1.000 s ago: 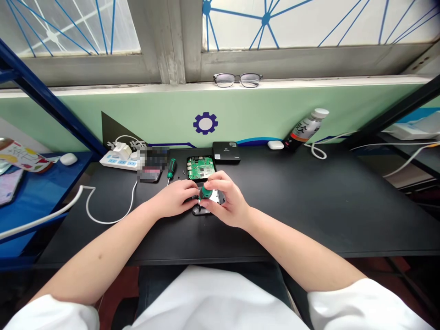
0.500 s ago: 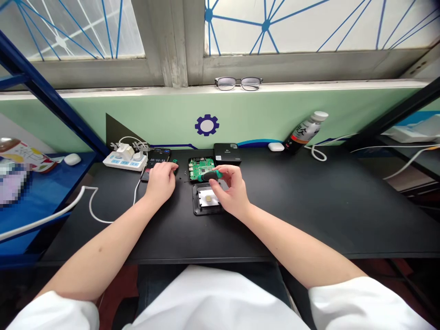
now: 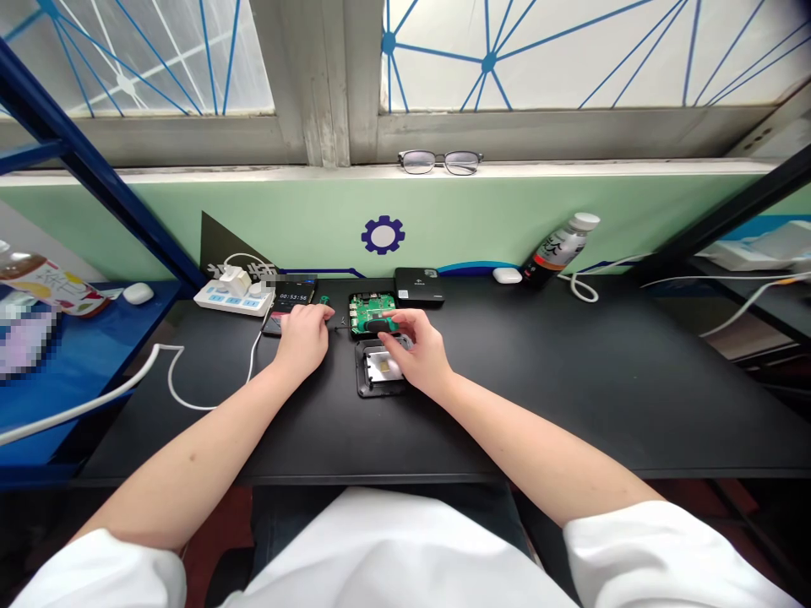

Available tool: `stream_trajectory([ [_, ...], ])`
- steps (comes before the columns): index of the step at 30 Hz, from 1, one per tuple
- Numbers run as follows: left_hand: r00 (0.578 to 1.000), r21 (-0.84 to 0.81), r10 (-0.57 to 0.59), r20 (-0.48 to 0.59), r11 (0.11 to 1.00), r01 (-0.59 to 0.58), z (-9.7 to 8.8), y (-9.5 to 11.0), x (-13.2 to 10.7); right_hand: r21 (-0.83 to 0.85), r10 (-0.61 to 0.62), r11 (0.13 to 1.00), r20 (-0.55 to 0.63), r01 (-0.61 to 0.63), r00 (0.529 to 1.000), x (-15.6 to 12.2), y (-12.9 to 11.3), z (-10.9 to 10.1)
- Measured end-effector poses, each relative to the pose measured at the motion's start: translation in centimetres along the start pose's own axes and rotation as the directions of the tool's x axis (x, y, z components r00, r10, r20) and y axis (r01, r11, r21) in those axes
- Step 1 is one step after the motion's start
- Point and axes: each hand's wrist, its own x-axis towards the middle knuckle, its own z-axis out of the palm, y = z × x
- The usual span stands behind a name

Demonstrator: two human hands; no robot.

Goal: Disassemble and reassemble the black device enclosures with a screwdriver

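My right hand (image 3: pixel 419 348) is closed around the green and black handle of a screwdriver (image 3: pixel 378 326), which lies roughly level, its thin shaft pointing left. Just behind the handle is an open black case holding a green circuit board (image 3: pixel 362 309). Below the fingers sits a black cover (image 3: pixel 364 391) with a shiny plate and a small tan pad on it. My left hand (image 3: pixel 305 336) rests by the phone (image 3: pixel 296 292), fingers bent and together; whatever they hold is hidden. Small screws (image 3: pixel 343 321) lie between the left fingers and the case.
Behind the board stands a black box (image 3: pixel 419 287). A power strip (image 3: pixel 231 297) with plugs and a white cable is at the left. A bottle (image 3: pixel 561 249) and a white earbud case (image 3: pixel 508 275) stand at the back right. Glasses (image 3: pixel 440 162) lie on the sill.
My right hand has shifted slightly left with the screwdriver. My left hand has moved a little right, its fingertips nearer the screws. The view has tilted slightly.
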Motion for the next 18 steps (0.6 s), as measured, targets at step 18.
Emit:
stream_trajectory([
  [18,0.974,-0.275,0.185,0.133,0.951,-0.143,-0.9,1.4,-0.5,0.241,0.083,0.97,-0.247,-0.022,0.965,1.0,-0.7,-1.1],
])
